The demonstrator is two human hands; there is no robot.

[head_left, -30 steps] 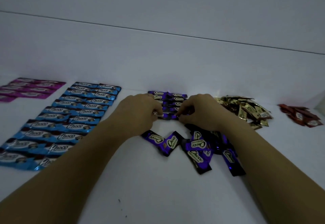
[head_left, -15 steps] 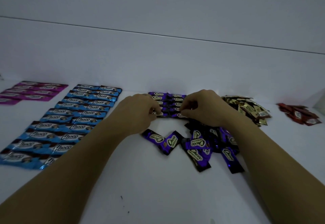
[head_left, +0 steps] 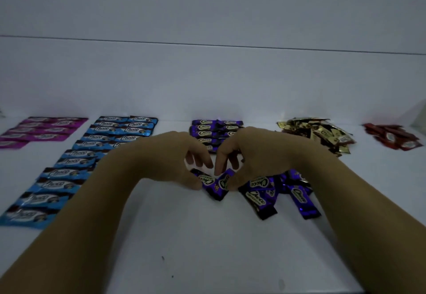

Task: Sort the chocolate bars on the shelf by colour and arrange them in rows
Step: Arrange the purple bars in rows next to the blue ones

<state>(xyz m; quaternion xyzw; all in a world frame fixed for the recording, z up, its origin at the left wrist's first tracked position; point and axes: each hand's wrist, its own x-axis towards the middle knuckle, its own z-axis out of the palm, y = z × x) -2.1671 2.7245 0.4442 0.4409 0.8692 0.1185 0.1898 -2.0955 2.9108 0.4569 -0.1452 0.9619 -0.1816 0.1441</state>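
Observation:
Two loose purple chocolate bars lie in a V on the white shelf [head_left: 207, 247]. My left hand [head_left: 179, 157] pinches the left purple bar [head_left: 207, 181], with its thumb at the bar's near side and curled fingers over the far end. My right hand [head_left: 251, 153] pinches the right purple bar [head_left: 224, 181] between index finger and thumb. Behind my hands lies the two-column purple row [head_left: 205, 130], partly hidden. A loose heap of purple bars [head_left: 272, 192] sits under my right wrist.
Blue bars [head_left: 76, 166] lie in two columns on the left, with pink bars [head_left: 43, 127] in rows at the far left. A gold heap [head_left: 322, 132] and a red heap [head_left: 394, 136] lie unsorted at the back right. The white back wall [head_left: 207, 81] rises behind them.
Both hands have pulled back from the near end of the purple row toward me and come down on the two loose purple bars in front.

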